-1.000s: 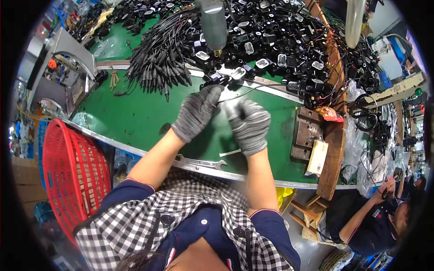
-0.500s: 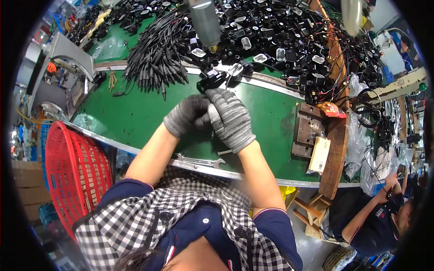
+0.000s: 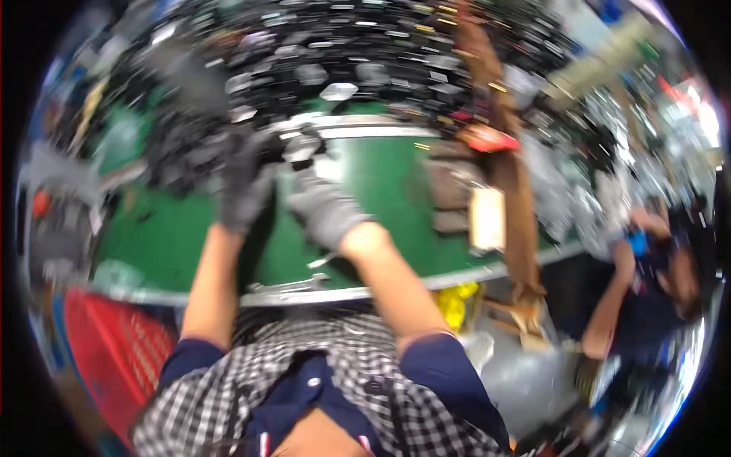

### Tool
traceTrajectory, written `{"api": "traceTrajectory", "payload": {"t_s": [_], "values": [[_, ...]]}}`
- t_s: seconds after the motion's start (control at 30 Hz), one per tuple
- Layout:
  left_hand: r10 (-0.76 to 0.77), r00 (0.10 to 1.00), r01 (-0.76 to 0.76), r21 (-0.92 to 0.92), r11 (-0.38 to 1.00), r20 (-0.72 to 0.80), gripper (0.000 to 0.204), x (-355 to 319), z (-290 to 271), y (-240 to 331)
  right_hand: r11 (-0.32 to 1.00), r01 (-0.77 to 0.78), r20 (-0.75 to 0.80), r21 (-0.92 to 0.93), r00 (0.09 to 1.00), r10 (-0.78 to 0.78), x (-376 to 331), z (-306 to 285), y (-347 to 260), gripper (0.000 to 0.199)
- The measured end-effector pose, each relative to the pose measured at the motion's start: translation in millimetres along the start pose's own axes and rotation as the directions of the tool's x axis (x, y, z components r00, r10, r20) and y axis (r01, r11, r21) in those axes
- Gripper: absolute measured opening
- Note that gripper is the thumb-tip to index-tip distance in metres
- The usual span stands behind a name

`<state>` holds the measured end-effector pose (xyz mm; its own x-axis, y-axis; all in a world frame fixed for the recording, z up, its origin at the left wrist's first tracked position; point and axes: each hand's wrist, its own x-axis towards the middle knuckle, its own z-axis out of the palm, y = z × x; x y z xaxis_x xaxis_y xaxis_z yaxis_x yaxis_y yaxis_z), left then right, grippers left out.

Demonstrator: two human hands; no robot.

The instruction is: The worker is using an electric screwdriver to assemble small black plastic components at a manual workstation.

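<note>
We seem to be handling the black part (image 3: 302, 147) at eleven o'clock, near our left hand (image 3: 245, 189) and right hand (image 3: 326, 208); blur hides whether our fingers clamp it. Next calls for steady grip.

L hand (image 3: 245, 183) & R hand (image 3: 327, 206) motion-blurred, can't tell grip. Pc (image 3: 302, 147) by them too smeared to ID. Parts pile (image 3: 343, 57) blurred, cut off @ top. Co-worker's hands (image 3: 647, 222) fuzzy too.

Two gloved hands (image 3: 245, 186) (image 3: 326, 209), one red basket (image 3: 114, 352)
</note>
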<state>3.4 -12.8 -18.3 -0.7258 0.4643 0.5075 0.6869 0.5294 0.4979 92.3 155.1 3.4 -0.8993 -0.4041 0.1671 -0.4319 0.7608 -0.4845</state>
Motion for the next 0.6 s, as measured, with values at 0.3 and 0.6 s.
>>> {"api": "traceTrajectory", "payload": {"t_s": [0.3,0.6], "values": [[0.21,0.976,-0.181,0.314,0.932,-0.061,0.029,-4,-12,-32,0.984,0.004,-0.422,-0.177,0.903,-0.08,17,11,16,0.02],[-0.267,0.86,0.495,-0.585,0.643,0.434,0.042,-6,-51,-68,0.955,-0.166,-0.71,-0.246,0.702,-0.061,24,20,23,0.021]]}}
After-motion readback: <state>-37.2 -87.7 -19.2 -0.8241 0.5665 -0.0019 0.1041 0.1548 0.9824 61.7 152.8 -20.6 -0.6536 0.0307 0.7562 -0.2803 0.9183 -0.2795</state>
